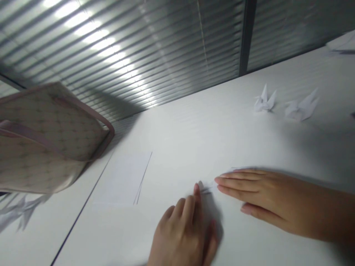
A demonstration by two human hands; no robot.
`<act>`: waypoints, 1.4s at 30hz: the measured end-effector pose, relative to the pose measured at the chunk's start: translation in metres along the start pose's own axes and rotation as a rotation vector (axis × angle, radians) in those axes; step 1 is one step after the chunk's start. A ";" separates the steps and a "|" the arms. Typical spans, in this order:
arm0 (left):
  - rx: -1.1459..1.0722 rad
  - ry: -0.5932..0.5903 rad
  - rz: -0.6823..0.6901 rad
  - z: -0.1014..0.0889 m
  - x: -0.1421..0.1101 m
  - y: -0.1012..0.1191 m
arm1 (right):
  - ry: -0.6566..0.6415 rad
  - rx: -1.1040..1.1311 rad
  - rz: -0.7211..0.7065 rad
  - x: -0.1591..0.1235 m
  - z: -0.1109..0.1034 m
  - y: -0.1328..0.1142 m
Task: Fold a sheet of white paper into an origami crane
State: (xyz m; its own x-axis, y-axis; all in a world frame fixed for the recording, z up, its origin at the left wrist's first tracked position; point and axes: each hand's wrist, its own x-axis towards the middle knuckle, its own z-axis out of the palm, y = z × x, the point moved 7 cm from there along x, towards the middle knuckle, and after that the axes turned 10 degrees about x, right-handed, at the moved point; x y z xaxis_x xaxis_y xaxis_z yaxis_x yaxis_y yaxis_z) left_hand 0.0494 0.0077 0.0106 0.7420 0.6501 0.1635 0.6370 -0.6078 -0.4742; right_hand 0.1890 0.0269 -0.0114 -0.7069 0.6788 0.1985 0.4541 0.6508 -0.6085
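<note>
My right hand (266, 201) lies flat with its fingers stretched out, pressing on a white sheet of paper (222, 183) on the white table (210, 125). My left hand (184, 232) is at the bottom centre, fingers curled, with one fingertip pressing the paper's folded edge close to the right hand's fingertips. The paper is hard to tell from the tabletop.
A small stack of white paper sheets (124, 179) lies left of the hands. A beige patterned bag with pink trim (47, 136) stands at the left. Two folded paper cranes (264, 99) (302, 105) sit at the back right, more paper cranes (16, 212) at the left edge. Window blinds (138, 44) run behind.
</note>
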 end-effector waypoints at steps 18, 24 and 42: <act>-0.112 -0.069 0.220 0.013 0.001 0.006 | -0.067 -0.273 0.017 -0.018 -0.001 0.013; -0.046 -0.033 0.165 0.017 -0.002 0.002 | -0.114 -0.080 0.097 -0.018 -0.004 0.019; 0.127 0.114 0.053 0.017 -0.017 -0.023 | -0.340 0.043 0.303 -0.021 -0.006 0.031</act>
State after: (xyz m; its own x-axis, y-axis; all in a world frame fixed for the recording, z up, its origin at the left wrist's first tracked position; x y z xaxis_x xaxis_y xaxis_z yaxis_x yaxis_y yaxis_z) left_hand 0.0189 0.0180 0.0038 0.7973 0.5586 0.2286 0.5701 -0.5726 -0.5892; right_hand 0.2217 0.0346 -0.0294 -0.6870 0.6816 -0.2519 0.6495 0.4206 -0.6335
